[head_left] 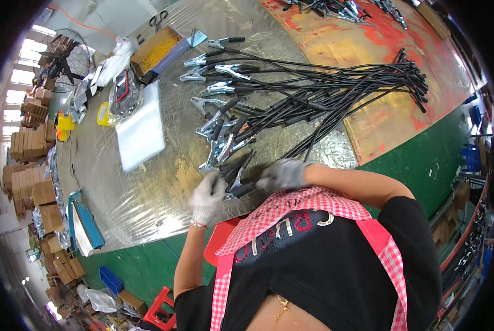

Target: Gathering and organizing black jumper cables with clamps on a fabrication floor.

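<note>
Both my hands wear pale knitted gloves. Near the table's front edge, my left hand [207, 197] closes its fingers at the jaw side of a silver spring clamp [237, 183] with black grips. My right hand [284, 175] is at the grip end of that clamp, where black cable runs. Its fingers are smeared by motion, so their hold is unclear. Just beyond my hands lies a pile of similar clamps [219, 132]. From them a bundle of black cables [335, 91] stretches away to the right.
The table [186, 212] has a plastic-covered top. On its left are clear plastic bags [140, 135], a yellow tape roll [103, 113], a box of small yellow pieces [157, 52] and a blue folder [87, 223]. More clamps [335, 8] lie at the far right. A red stool [159, 309] stands below.
</note>
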Motion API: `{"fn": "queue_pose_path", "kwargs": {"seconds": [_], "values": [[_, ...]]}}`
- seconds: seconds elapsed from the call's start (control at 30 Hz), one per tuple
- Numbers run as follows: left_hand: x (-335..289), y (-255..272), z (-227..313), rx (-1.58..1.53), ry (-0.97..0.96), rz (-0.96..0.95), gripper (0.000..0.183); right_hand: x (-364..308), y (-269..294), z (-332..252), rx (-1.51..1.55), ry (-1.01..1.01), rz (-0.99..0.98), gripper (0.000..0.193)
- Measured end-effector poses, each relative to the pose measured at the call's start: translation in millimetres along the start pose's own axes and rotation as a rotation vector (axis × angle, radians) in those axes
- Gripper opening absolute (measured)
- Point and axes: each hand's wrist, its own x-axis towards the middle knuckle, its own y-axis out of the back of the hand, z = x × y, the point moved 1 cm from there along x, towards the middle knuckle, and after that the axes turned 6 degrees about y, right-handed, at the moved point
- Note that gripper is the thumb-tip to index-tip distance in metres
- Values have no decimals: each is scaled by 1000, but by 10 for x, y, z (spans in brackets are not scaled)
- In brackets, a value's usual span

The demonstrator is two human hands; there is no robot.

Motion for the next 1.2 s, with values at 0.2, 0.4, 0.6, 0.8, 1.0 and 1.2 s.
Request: {"fn": "queue_pose_path", "kwargs": {"seconds": [0.2, 0.4, 0.6, 0.8, 1.0, 1.2], "values": [[-143, -24, 256, 343, -248, 158, 44, -607, 1059, 1011, -530, -363, 603, 39], [-33, -275, 504, 435, -219, 240, 42, 72, 1295, 1012, -576, -427, 513, 37], [170, -219, 918, 160, -102, 235, 18, 1289, 1545, 988, 498, -377, 445, 44], [436, -188, 969, -466, 162, 173, 21, 1319, 1828, 153, 547, -199, 84, 32], [484, 356, 1175, -1228, 318, -390, 61, 471, 1267, 82, -52, 185, -104, 34], [172, 495, 1645, -570, 248, -398, 44, 411, 851, 54, -317, 339, 173, 26]]}}
